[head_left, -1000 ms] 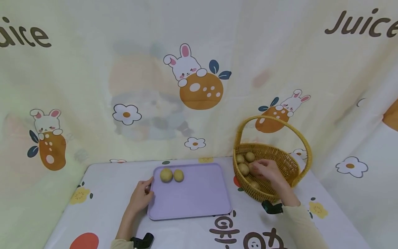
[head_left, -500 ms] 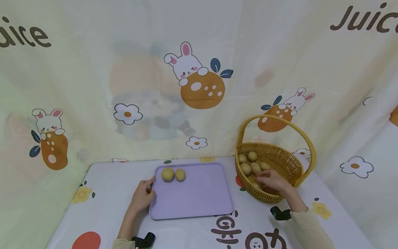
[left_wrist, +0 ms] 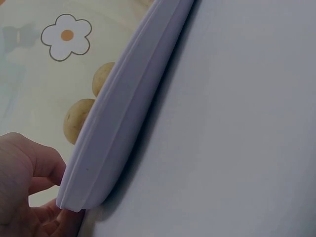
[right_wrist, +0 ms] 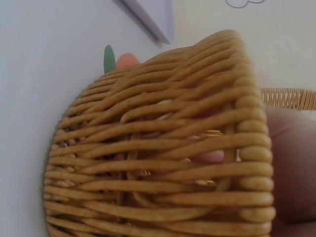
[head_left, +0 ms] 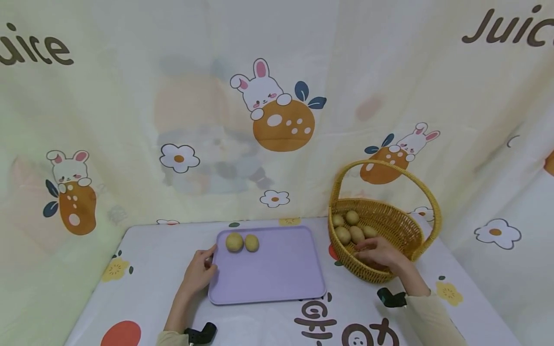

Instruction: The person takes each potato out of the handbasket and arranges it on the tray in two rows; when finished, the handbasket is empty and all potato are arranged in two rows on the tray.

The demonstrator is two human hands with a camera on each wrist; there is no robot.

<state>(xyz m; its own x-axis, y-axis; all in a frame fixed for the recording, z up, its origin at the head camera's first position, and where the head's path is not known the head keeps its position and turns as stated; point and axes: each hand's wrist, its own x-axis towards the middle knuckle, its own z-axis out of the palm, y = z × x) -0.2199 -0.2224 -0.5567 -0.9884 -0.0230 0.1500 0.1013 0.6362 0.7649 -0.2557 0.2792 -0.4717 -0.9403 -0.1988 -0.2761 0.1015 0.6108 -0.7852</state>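
At the left edge of a lilac tray (head_left: 268,274) my left hand (head_left: 199,271) grips the rim; the left wrist view shows its fingers around the tray's corner. Two potatoes (head_left: 234,242) lie near the tray's back left. My right hand (head_left: 381,253) reaches into a wicker basket (head_left: 400,228) on the right, fingers bent down near its front left wall. Several potatoes (head_left: 343,235) sit in the basket's left part, just beyond those fingers. In the right wrist view the woven wall hides most of the hand, so I cannot tell whether it holds a potato.
The basket's tall arched handle (head_left: 385,166) rises above the right hand. A printed cloth (head_left: 151,274) covers the table, and a patterned curtain (head_left: 207,110) hangs close behind tray and basket.
My right hand has moved forward-right to nearer the basket's front, uncovering potatoes it overlapped before. A potato seen below it earlier is now hidden. The left hand stays at the tray.
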